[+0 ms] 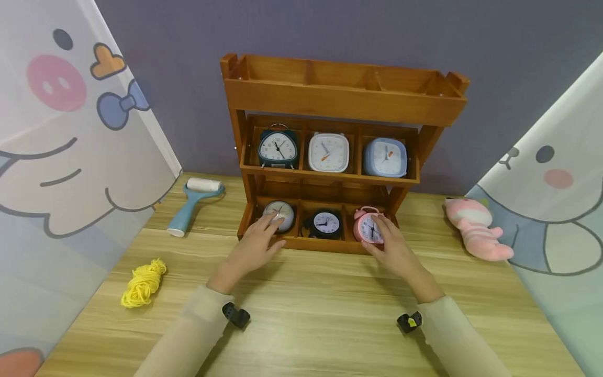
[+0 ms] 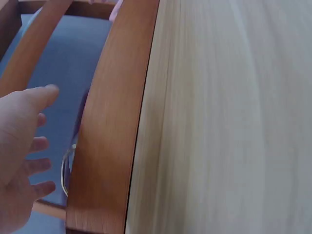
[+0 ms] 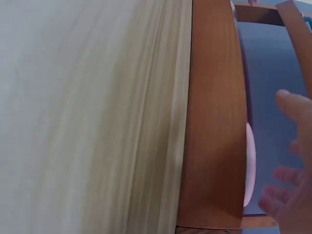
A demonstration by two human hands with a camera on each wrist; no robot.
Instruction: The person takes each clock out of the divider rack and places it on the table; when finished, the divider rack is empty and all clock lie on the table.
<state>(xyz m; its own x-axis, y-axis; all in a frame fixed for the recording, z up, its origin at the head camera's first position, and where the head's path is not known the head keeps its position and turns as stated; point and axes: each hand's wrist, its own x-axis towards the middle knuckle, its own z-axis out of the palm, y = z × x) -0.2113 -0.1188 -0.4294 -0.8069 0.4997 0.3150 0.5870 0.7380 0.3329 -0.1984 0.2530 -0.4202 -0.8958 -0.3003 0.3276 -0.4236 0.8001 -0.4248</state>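
In the head view, the lower left part of the round pale clock (image 1: 284, 208) is covered by the left hand (image 1: 254, 241), and the right side of the pink clock (image 1: 367, 229) is partly hidden by the right hand (image 1: 392, 248). Markings on the white clock (image 1: 328, 161) are too small to be read. Both sleeves (image 1: 188, 335) are cut off by the bottom edge. In the wrist views, each hand is cropped at the side, and most of each clock is concealed behind the wooden front board (image 2: 107, 122); contact with the fingers (image 2: 44, 190) cannot be confirmed there.
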